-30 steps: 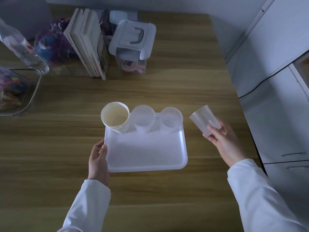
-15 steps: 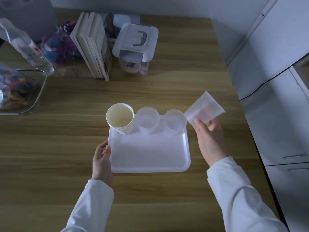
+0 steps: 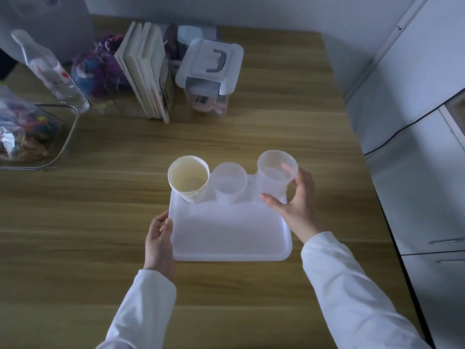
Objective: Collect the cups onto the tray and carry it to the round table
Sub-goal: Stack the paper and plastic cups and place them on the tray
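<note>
A white plastic tray [image 3: 231, 233] lies on the wooden table [image 3: 125, 222] in front of me. A cream paper cup [image 3: 188, 180] stands in its back left corner, with a clear plastic cup [image 3: 229, 183] beside it. My right hand [image 3: 297, 205] grips another clear cup [image 3: 273, 176], upright, over the tray's back right corner. Whatever stands in that corner is hidden behind the held cup. My left hand [image 3: 158, 238] grips the tray's left rim, thumb on top.
At the back of the table stand a row of books [image 3: 148, 71], a lidded plastic box [image 3: 208, 71], a bag of colourful items [image 3: 98, 69] and a water bottle [image 3: 50, 69]. A clear bin [image 3: 30, 137] sits far left. White cabinets [image 3: 415, 122] flank the table's right edge.
My right hand has carried the clear cup leftward from beside the tray to over its back right corner, turning it upright. My left hand has stayed on the tray's rim.
</note>
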Available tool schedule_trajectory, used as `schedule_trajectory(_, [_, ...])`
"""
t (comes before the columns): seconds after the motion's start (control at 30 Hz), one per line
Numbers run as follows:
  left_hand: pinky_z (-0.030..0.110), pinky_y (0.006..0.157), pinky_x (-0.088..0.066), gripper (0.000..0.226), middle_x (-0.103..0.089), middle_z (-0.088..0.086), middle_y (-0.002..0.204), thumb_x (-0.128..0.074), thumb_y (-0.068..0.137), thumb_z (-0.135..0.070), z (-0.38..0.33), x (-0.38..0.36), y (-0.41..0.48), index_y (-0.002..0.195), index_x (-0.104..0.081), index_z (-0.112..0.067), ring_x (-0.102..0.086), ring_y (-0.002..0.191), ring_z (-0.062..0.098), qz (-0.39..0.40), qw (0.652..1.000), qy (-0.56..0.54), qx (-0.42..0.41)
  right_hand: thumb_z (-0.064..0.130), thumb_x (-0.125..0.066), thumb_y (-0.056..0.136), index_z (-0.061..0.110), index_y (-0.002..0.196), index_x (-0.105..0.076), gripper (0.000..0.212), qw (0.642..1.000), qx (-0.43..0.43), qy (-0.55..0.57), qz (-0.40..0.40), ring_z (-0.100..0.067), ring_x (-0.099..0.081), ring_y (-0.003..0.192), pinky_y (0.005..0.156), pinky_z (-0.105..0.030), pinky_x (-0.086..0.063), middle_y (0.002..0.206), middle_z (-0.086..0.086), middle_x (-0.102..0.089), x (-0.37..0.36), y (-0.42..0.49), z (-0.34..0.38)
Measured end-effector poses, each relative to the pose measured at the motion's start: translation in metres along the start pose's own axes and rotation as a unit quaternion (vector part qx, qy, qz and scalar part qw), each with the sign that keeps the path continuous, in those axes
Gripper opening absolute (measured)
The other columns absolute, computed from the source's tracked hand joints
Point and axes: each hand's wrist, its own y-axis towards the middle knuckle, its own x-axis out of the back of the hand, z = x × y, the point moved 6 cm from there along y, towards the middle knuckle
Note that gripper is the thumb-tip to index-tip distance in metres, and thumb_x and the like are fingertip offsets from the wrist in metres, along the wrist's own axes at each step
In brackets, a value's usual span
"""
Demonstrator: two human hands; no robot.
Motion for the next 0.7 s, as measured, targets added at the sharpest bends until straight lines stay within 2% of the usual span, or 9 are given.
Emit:
schedule_trajectory(0.13, [0.034,0.069,-0.046,0.018,-0.061,0.001,0.089,-0.041,0.096,-0.015,0.000,0.000,-0.001,0.105,-0.055,-0.022,-0.056,0.079,0.021,-0.001,1.000,0.002,-0.002,0.041,-0.072,0.056,0.022,0.126,-0.040,0.079,1.000,-0.007,-0.008,0.015,-0.021,-0.030,0.125,0.098,-0.029,-0.031,0.128,0.003,-0.033,-0.001,0.001,-0.006])
schedule_trajectory(0.2, [0.034,0.069,-0.046,0.019,-0.061,0.001,0.090,-0.041,0.096,-0.015,0.001,0.001,0.000,0.107,-0.055,-0.021,-0.055,0.080,0.022,-0.003,1.000,0.005,-0.004,0.047,-0.073,0.053,0.022,0.127,-0.040,0.084,1.000,0.001,-0.011,0.018,-0.021,-0.030,0.126,0.100,-0.031,-0.031,0.131,0.001,-0.035,0.000,-0.001,-0.006])
schedule_trajectory(0.27, [0.034,0.068,-0.045,0.018,-0.061,0.001,0.089,-0.041,0.095,-0.016,0.001,0.000,-0.001,0.103,-0.056,-0.023,-0.055,0.079,0.021,-0.003,1.000,0.005,-0.003,0.053,-0.072,0.051,0.027,0.127,-0.040,0.087,0.999,0.016,-0.002,0.029,-0.019,-0.031,0.128,0.104,-0.035,-0.032,0.130,0.006,-0.035,0.001,-0.002,-0.009])
schedule_trajectory(0.37, [0.036,0.070,-0.045,0.018,-0.061,0.001,0.088,-0.041,0.096,-0.016,0.002,0.001,-0.001,0.104,-0.056,-0.022,-0.055,0.079,0.022,-0.005,1.000,0.003,-0.005,0.049,-0.075,0.053,0.039,0.127,-0.032,0.086,0.998,-0.016,0.035,0.048,-0.017,-0.031,0.131,0.108,-0.036,-0.031,0.134,0.011,-0.030,0.004,-0.007,-0.021])
schedule_trajectory(0.47, [0.044,0.083,-0.044,0.018,-0.062,0.002,0.090,-0.042,0.095,-0.017,0.004,0.002,0.001,0.100,-0.058,-0.025,-0.054,0.089,0.027,-0.008,1.000,0.003,-0.005,0.044,-0.063,0.071,0.040,0.126,-0.033,0.063,0.989,-0.103,0.105,0.033,-0.010,-0.039,0.123,0.095,-0.028,-0.036,0.138,0.010,-0.033,0.008,-0.020,-0.039])
schedule_trajectory(0.5, [0.046,0.086,-0.043,0.019,-0.062,0.002,0.091,-0.043,0.095,-0.017,0.005,0.002,0.002,0.097,-0.059,-0.027,-0.053,0.092,0.027,-0.009,1.000,0.003,-0.005,0.044,-0.060,0.078,0.036,0.127,-0.037,0.055,0.986,-0.126,0.104,0.010,-0.010,-0.042,0.119,0.091,-0.026,-0.037,0.139,0.005,-0.037,0.011,-0.025,-0.047])
schedule_trajectory(0.57, [0.045,0.086,-0.042,0.020,-0.061,0.003,0.092,-0.043,0.095,-0.018,0.006,0.001,0.001,0.093,-0.060,-0.029,-0.052,0.093,0.027,-0.011,1.000,0.005,-0.005,0.039,-0.048,0.089,0.023,0.131,-0.041,0.045,0.983,-0.163,0.082,-0.021,-0.010,-0.045,0.114,0.095,-0.029,-0.039,0.138,-0.002,-0.044,0.015,-0.035,-0.063])
schedule_trajectory(0.63, [0.043,0.083,-0.042,0.020,-0.061,0.002,0.090,-0.043,0.095,-0.018,0.006,-0.002,-0.001,0.093,-0.059,-0.029,-0.053,0.091,0.027,-0.008,1.000,0.002,-0.008,0.038,-0.038,0.093,0.017,0.126,-0.046,0.040,0.978,-0.194,0.069,-0.022,-0.016,-0.051,0.109,0.098,-0.035,-0.041,0.128,-0.005,-0.053,0.015,-0.046,-0.073])
schedule_trajectory(0.7, [0.040,0.079,-0.044,0.020,-0.061,0.001,0.089,-0.043,0.095,-0.017,0.006,-0.005,-0.003,0.094,-0.059,-0.028,-0.054,0.087,0.025,-0.006,1.000,0.000,-0.011,0.036,-0.033,0.095,0.014,0.109,-0.051,0.032,0.976,-0.210,0.066,-0.006,-0.018,-0.053,0.093,0.087,-0.030,-0.041,0.099,-0.003,-0.057,0.014,-0.055,-0.075])
